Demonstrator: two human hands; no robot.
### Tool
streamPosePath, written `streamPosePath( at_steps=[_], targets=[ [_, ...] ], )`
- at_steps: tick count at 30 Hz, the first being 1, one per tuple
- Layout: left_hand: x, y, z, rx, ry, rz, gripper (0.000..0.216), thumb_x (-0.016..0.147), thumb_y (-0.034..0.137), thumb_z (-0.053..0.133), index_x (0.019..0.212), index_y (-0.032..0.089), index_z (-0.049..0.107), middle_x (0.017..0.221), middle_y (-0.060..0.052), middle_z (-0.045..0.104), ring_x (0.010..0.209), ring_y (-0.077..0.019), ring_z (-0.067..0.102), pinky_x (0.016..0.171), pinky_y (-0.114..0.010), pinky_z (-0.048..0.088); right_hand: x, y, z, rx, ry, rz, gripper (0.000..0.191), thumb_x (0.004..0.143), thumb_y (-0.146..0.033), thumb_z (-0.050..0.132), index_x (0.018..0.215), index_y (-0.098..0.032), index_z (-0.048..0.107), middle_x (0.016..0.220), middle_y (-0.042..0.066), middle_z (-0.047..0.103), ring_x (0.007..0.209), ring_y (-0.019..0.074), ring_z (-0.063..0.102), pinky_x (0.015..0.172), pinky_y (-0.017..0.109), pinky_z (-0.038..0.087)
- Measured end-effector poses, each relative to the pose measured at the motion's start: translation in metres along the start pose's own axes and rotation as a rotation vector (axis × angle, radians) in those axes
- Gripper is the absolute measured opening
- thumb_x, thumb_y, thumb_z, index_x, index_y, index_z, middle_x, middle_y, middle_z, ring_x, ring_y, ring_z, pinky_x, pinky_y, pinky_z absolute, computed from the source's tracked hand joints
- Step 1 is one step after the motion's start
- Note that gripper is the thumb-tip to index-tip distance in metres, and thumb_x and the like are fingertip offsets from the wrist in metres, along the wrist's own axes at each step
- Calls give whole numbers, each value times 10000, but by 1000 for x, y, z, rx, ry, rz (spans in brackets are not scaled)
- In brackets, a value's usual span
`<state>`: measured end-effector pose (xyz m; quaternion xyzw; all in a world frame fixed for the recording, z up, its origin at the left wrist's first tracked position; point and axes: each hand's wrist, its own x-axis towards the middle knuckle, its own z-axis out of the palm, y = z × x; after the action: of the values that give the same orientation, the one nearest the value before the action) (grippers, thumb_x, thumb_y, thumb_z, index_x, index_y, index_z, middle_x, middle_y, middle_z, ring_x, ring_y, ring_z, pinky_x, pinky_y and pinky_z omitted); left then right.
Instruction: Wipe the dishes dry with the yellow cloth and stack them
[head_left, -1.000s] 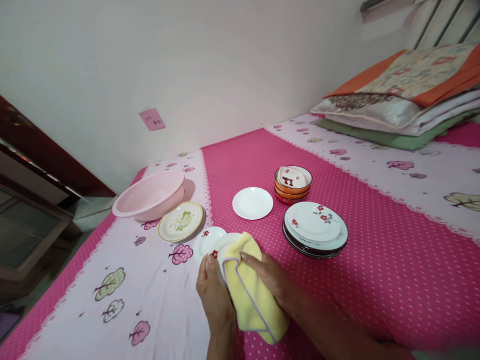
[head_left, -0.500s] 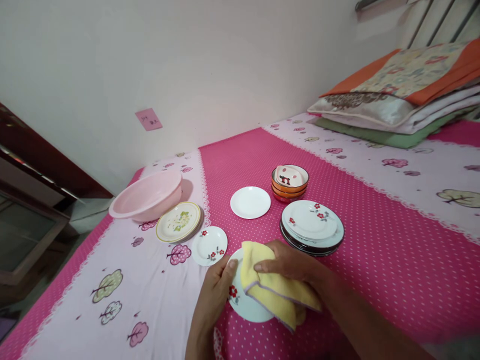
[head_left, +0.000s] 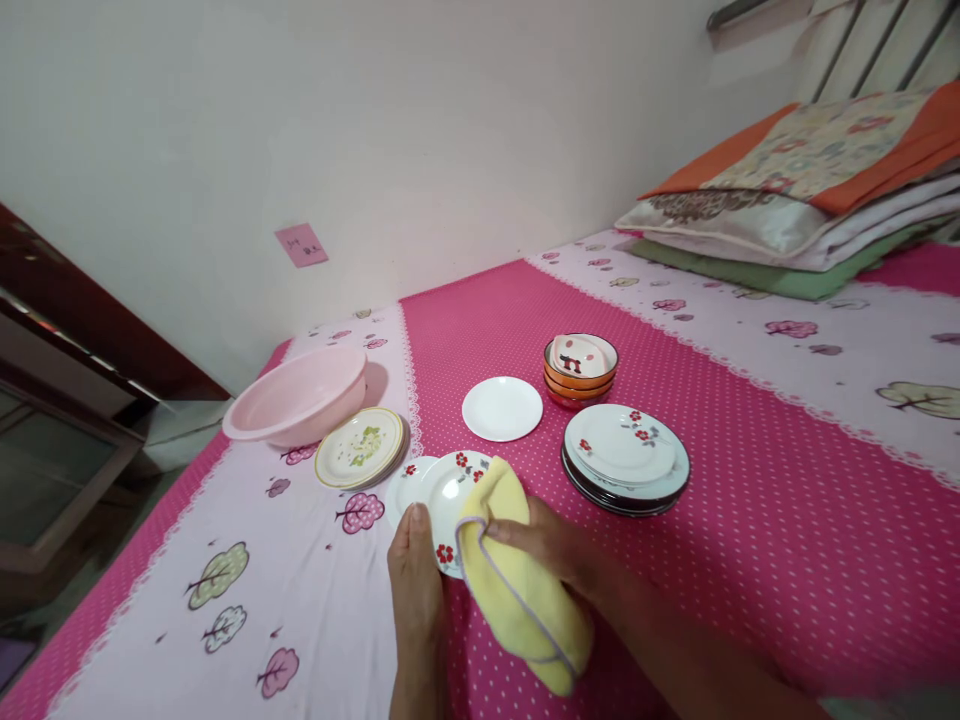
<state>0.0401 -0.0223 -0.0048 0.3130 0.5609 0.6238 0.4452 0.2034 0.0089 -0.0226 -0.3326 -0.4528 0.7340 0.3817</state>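
Observation:
My left hand (head_left: 418, 560) grips the left edge of a white plate with red flowers (head_left: 448, 497), thumb along its rim. The plate is tilted up with its flowered face showing. Folded in my right hand (head_left: 536, 545) is a yellow cloth (head_left: 510, 590), which covers the plate's right side; the fingers behind the cloth are hidden. Partly behind the held plate, a small flowered plate (head_left: 402, 487) lies on the bedspread. A plain white plate (head_left: 502, 408) lies farther back. To the right is a stack of plates (head_left: 622, 450) with a red-flowered one on top.
A pink basin (head_left: 300, 395) stands at the left near the wall, beside a stack of green-patterned plates (head_left: 360, 448). Orange-sided bowls (head_left: 579, 370) are stacked behind the right-hand plates. Folded bedding (head_left: 795, 200) lies at the far right.
The held plate has moved up and left and turned, so more of its flowers show. It now overlaps the small flowered plate. The yellow cloth has swung to hang lower along its right side.

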Motion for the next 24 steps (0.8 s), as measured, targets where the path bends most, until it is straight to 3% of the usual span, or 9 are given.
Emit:
streamPosePath(
  at_steps=[2,6,11,15,19,24],
  targets=[
    [1,-1,0,-36,-4,-15,439,864,599,712,1028,192,730,973,-60,757,826,-214,664,710,-298,519,-1,1,5,44,-52,2,470,811,-474,755,1196,-207,722,1159,115,770,1029,304,738,868,359,578],
    [5,-7,-5,-146,-108,-44,439,863,547,735,1106,182,725,1007,-67,753,793,-196,659,686,-288,514,-3,-10,-2,-13,-16,-48,468,772,-420,752,1169,-173,740,1151,119,772,1024,304,732,865,357,578],
    [9,-7,-16,-72,-236,-19,326,830,443,798,987,166,732,791,-11,685,646,-129,575,609,-236,460,-8,-28,-22,-124,-12,-40,320,743,-306,738,1013,-139,780,950,108,786,862,256,718,747,299,571],
    [10,-2,-19,73,-323,14,330,820,430,803,1006,168,727,650,40,602,500,-87,464,510,-212,385,-6,-26,-27,-114,-29,-42,369,765,-368,754,1040,-123,772,938,108,779,789,234,697,662,281,551],
    [14,-5,-19,7,-235,29,323,798,436,820,945,172,706,654,47,599,484,-78,460,492,-205,377,0,-16,-26,-81,18,-63,460,788,-449,771,1138,-152,743,1016,90,781,838,251,711,707,303,565],
    [21,-13,-23,-96,-53,63,371,766,411,858,1009,180,698,682,51,632,507,-83,493,507,-204,408,7,-9,-27,-37,65,-71,531,790,-515,787,1194,-180,706,1043,80,782,927,296,733,818,370,576]
  ],
)
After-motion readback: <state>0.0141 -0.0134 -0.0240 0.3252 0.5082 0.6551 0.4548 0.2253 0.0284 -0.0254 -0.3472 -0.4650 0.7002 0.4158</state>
